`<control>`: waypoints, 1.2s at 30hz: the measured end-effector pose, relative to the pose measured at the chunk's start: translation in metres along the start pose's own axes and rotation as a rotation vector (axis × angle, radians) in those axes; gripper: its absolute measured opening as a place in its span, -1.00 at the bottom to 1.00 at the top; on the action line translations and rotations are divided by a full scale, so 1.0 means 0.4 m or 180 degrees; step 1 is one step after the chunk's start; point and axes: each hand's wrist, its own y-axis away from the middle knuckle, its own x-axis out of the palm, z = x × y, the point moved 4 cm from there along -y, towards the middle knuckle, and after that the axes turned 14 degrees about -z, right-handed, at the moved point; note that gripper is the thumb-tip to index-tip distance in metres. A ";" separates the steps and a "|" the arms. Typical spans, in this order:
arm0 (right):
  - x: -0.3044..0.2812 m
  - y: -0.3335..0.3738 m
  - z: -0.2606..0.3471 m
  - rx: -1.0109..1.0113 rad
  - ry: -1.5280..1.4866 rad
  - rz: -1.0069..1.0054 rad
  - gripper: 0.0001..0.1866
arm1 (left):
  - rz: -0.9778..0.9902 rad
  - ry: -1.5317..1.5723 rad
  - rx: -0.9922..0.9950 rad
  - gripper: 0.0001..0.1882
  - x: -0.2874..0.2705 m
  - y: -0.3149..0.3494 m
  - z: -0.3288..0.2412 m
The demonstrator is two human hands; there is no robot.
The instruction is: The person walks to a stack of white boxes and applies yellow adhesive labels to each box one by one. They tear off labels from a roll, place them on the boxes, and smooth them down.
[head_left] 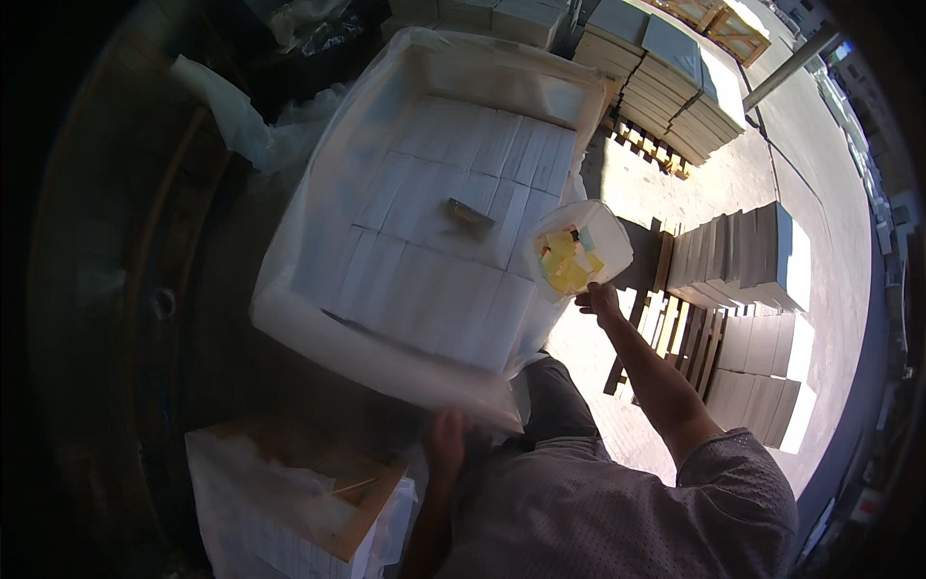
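Observation:
My right hand [600, 301] is closed at the near edge of a whitish plastic tub [612, 236], tilted so its inside shows. Yellow paper slips [569, 262], with a few darker and reddish bits, lie in it. The tub is by the right side of a large crate lined with translucent plastic sheeting [318, 241]. Rows of white, block-like packs [434, 203] fill the crate, and a small brownish block [471, 212] rests on top of them. Near the crate's front edge is my left hand [446, 442], smeared by motion, its fingers unclear.
A smaller wooden box [376, 502] with plastic sheeting stands at lower left. Stacked pale slabs [738, 256] sit on pallets [675, 333] to the right, with more stacks [666, 77] at the back. A pole [791, 69] leans across the sunlit floor beyond.

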 end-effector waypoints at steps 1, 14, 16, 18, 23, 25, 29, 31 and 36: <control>0.038 -0.081 0.032 0.0035 0.0130 -0.0160 -0.73 | -0.0119 -0.0072 -0.0125 -0.75 0.026 -0.002 -0.025; 0.454 -0.648 0.194 -0.0179 0.0901 0.0424 -0.59 | -0.0057 -0.0133 -0.0722 -0.74 0.402 -0.126 -0.116; 0.462 -0.650 0.170 -0.0002 0.0754 0.0495 -0.47 | -0.0030 -0.0113 -0.1070 -0.72 0.436 -0.190 -0.075; 0.456 -0.613 0.153 -0.0051 0.0335 0.0472 -0.43 | 0.0072 -0.0231 -0.1130 -0.71 0.460 -0.257 -0.041; 0.447 -0.447 0.087 -0.0540 0.1070 0.0494 -0.51 | 0.0241 0.0054 -0.1555 -0.67 0.493 -0.407 0.023; 0.495 -0.405 0.053 -0.0919 0.1492 0.0714 -0.60 | 0.0339 0.0280 -0.1990 -0.66 0.511 -0.456 0.053; 0.656 -0.406 0.039 -0.2069 0.1752 0.0668 -0.66 | 0.0297 0.0370 -0.2334 -0.65 0.539 -0.553 0.127; 0.753 -0.426 0.041 -0.2813 0.2244 0.0482 -0.61 | 0.0186 0.0295 -0.2388 -0.65 0.555 -0.601 0.171; 0.940 -0.503 0.017 -0.3058 0.3128 0.0173 -0.46 | -0.0025 0.0219 -0.2195 -0.67 0.596 -0.719 0.275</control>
